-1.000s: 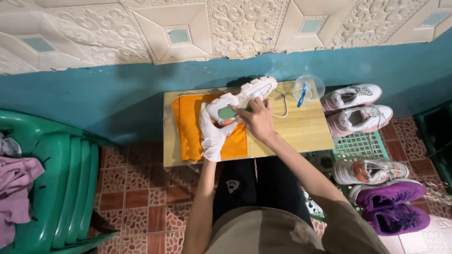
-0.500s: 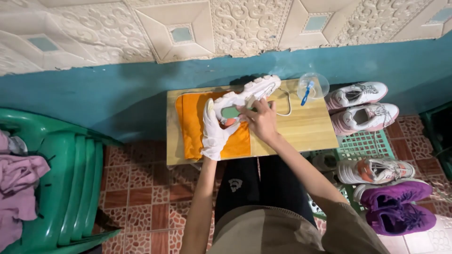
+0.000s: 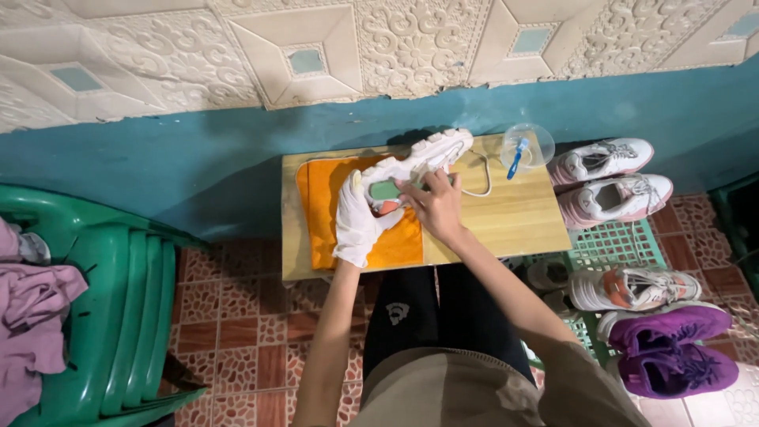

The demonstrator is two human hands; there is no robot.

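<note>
My left hand (image 3: 357, 221) wears a white glove and grips the heel end of a white sneaker (image 3: 423, 158) turned sole-side up over an orange cloth (image 3: 332, 213). Bare, my right hand (image 3: 436, 207) presses against the sneaker's side near its green patch, fingers closed as if on a small tool that I cannot make out. Both hands work over a small wooden table (image 3: 506, 217). A white lace (image 3: 480, 178) loops off the shoe onto the wood.
A clear plastic bowl (image 3: 530, 146) with a blue toothbrush (image 3: 516, 156) stands at the table's far right corner. Pink-white sneakers (image 3: 613, 178), another white pair (image 3: 632, 286) and purple shoes (image 3: 672, 348) lie right, over a green grid mat (image 3: 605, 245). Stacked green chairs (image 3: 103, 316) with clothes stand left.
The sneaker and both hands stay in the same grip; my right hand has shifted slightly along the shoe's side. The view has drifted a little to the left.
</note>
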